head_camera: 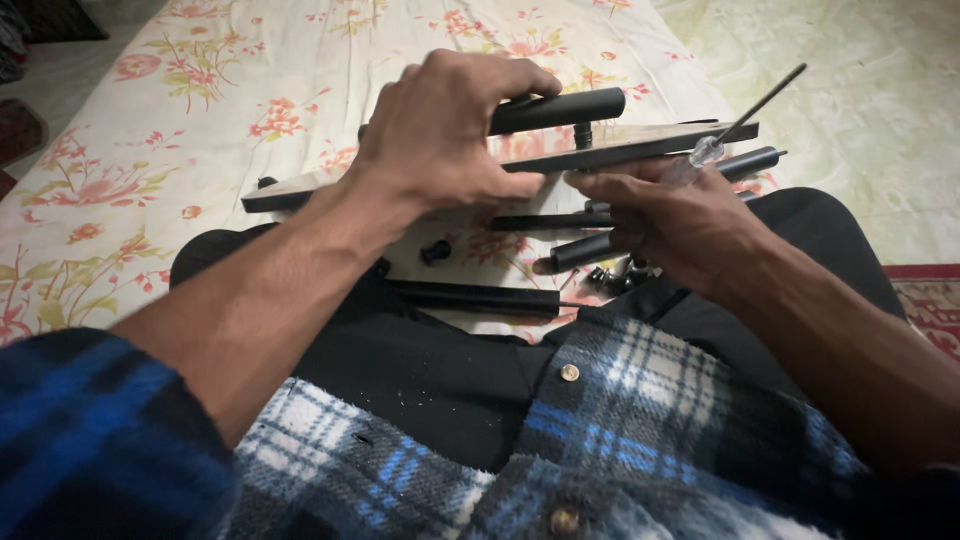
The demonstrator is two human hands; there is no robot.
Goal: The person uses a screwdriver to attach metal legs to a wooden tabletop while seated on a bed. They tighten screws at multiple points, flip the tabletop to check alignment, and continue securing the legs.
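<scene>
My left hand (440, 130) grips a black cylindrical tube (570, 108) that sits on a short post on top of a long flat plank (650, 142). The plank is held level above my lap and reaches from left to right across the view. My right hand (680, 220) is under the plank's right part and holds a screwdriver (745, 115) with a clear handle, its thin shaft pointing up to the right.
More black tubes (480, 297) lie across my lap and the flowered bedsheet (200, 90). Small black fittings (436, 251) and several screws (610, 278) rest by my right hand. A pale patterned floor (860, 120) runs along the right.
</scene>
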